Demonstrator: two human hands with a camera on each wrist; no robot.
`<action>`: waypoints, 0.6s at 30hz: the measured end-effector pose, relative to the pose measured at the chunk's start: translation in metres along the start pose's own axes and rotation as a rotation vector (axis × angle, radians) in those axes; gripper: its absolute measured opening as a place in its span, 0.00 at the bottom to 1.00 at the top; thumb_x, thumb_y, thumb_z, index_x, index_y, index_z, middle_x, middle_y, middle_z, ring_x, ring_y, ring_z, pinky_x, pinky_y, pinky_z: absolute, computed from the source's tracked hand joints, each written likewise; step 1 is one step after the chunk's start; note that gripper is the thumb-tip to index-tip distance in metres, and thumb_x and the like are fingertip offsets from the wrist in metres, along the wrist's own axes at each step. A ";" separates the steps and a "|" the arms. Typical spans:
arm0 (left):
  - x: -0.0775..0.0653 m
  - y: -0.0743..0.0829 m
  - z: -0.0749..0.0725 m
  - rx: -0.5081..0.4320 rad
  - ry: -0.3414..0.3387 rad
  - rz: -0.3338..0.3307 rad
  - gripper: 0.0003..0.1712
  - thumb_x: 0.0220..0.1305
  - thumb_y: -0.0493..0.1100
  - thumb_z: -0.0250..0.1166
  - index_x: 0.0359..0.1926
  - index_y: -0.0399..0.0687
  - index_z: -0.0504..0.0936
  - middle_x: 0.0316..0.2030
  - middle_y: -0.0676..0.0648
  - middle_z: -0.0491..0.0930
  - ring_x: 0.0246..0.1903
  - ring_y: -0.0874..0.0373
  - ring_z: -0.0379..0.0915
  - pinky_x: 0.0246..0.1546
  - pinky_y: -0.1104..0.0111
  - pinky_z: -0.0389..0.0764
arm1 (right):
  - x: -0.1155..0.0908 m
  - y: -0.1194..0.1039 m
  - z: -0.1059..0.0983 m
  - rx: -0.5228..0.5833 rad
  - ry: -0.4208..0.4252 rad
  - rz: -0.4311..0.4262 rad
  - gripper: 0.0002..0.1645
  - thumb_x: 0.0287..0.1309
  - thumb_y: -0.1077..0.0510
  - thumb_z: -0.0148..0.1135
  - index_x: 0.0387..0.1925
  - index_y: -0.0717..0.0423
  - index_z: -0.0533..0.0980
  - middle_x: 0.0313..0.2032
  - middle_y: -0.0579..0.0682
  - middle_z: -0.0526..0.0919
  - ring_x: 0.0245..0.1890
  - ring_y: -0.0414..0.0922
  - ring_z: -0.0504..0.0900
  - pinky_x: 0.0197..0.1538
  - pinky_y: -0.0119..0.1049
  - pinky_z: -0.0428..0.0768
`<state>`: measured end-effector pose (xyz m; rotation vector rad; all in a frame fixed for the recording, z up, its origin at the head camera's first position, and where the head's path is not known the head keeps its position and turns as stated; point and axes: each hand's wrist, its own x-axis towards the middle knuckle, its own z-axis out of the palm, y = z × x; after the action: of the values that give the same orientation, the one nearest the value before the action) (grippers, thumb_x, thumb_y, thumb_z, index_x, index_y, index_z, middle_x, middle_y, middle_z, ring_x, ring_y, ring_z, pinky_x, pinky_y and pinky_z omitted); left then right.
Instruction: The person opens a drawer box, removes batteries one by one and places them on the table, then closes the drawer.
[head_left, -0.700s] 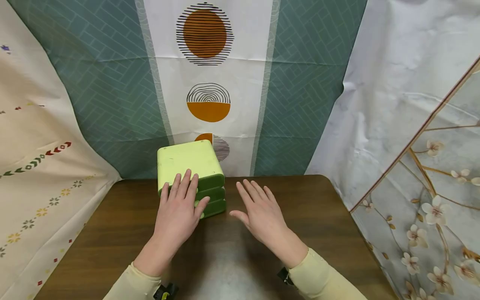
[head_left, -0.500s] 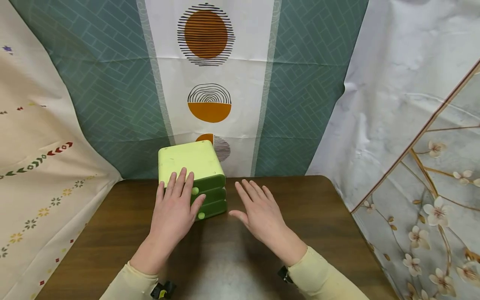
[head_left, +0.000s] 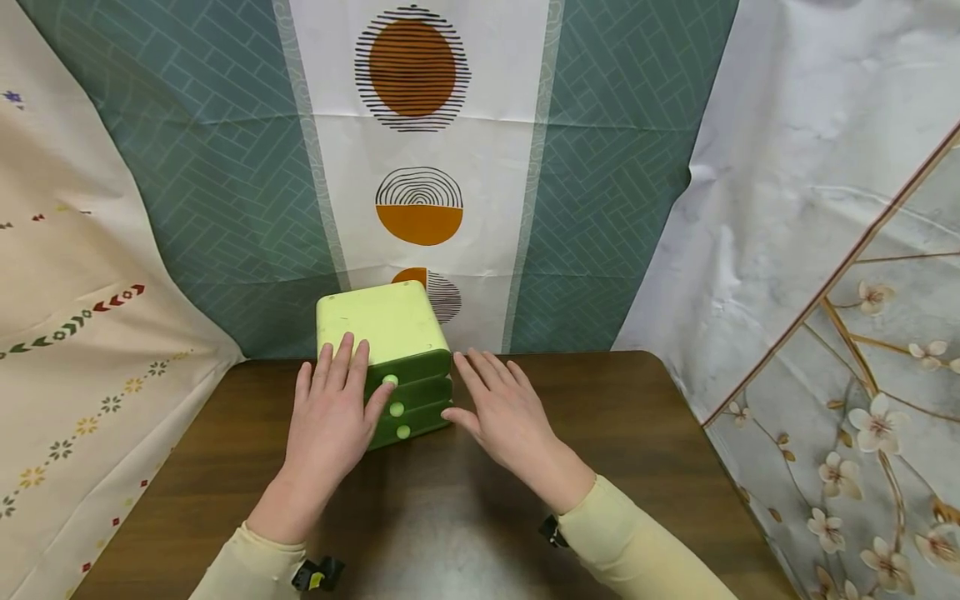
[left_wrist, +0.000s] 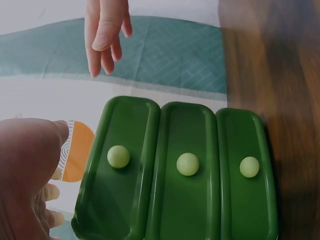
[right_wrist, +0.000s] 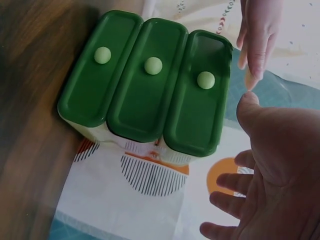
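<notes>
A small drawer box (head_left: 382, 321) with a pale green top and dark green drawer fronts stands toward the back of the table, left of centre. Each of its three drawers carries a round light green knob (left_wrist: 188, 164), and all are closed. In the head view my left hand (head_left: 330, 421) overlaps the box's front left part, fingers straight and holding nothing. My right hand (head_left: 510, 417) is just off the box's right front corner, fingers extended and thumb spread. Both wrist views show the drawer fronts (right_wrist: 147, 80) between the two hands.
The brown wooden table (head_left: 637, 433) ends at a patterned cloth (head_left: 607, 208) hanging behind the box. A cream cloth (head_left: 90, 333) borders the left side, and a floral cloth (head_left: 840, 467) the right.
My left hand has moved left and slightly toward me, uncovering more of the drawer fronts and knobs. My right hand has shifted left, nearer the box. The box stays in place.
</notes>
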<state>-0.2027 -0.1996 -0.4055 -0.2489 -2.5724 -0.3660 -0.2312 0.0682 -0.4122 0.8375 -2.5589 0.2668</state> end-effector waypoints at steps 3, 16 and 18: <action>0.000 -0.005 -0.001 0.000 -0.001 -0.015 0.42 0.83 0.58 0.61 0.83 0.35 0.66 0.83 0.31 0.60 0.82 0.28 0.51 0.79 0.32 0.49 | 0.005 -0.002 0.001 0.006 -0.020 -0.002 0.51 0.77 0.31 0.62 0.86 0.54 0.63 0.81 0.58 0.69 0.80 0.59 0.69 0.79 0.61 0.67; -0.001 -0.027 -0.004 -0.014 0.010 -0.073 0.41 0.83 0.55 0.63 0.83 0.34 0.65 0.83 0.29 0.59 0.80 0.24 0.52 0.77 0.29 0.50 | 0.019 -0.007 0.008 0.044 -0.057 0.010 0.50 0.79 0.31 0.59 0.87 0.54 0.61 0.82 0.57 0.68 0.80 0.57 0.68 0.79 0.60 0.67; -0.001 -0.031 -0.002 -0.023 0.016 -0.078 0.41 0.83 0.54 0.63 0.83 0.33 0.65 0.82 0.28 0.59 0.79 0.23 0.53 0.76 0.28 0.51 | 0.022 -0.008 0.010 0.044 -0.056 0.011 0.50 0.79 0.31 0.59 0.87 0.54 0.61 0.81 0.57 0.68 0.80 0.57 0.68 0.79 0.60 0.67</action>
<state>-0.2086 -0.2293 -0.4105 -0.1538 -2.5688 -0.4247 -0.2457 0.0476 -0.4103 0.8580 -2.6189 0.3078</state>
